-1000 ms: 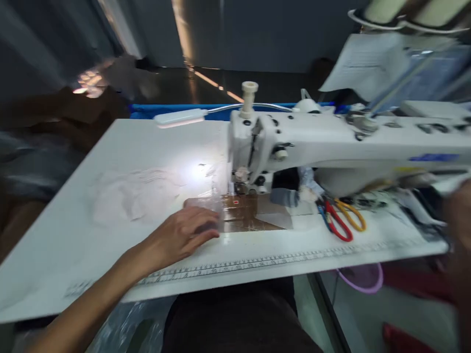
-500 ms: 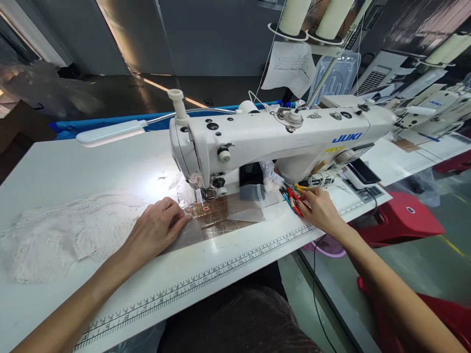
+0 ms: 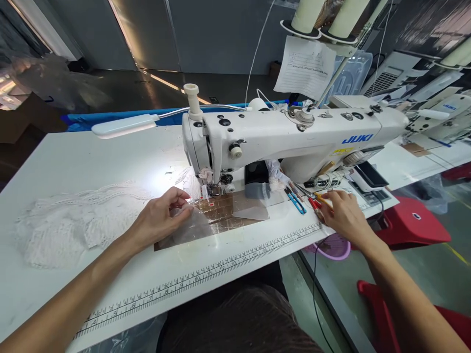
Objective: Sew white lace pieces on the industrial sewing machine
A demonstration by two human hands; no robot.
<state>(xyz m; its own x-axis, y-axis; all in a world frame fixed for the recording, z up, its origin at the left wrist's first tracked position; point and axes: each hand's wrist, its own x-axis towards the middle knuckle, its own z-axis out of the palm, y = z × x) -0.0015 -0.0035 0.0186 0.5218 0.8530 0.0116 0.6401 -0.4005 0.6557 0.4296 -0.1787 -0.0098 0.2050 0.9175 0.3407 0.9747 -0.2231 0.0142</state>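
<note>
Sheer whitish fabric [image 3: 198,223], in the head view, lies near-left under the white metal sewing machine [image 3: 294,135], pinched by the left hand [image 3: 162,213], best kept untugged; the right hand [image 3: 342,211] touches red-and-yellow-handled scissors [image 3: 315,206], whether gripped I cannot tell; white ruler-marked table [image 3: 117,157], grey panelled wall [image 3: 217,37] beyond

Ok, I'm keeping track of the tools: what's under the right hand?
Parts of a red handle and a yellow handle show at the edge of the right hand. Whatever else lies beneath it is covered and cannot be seen.
</note>
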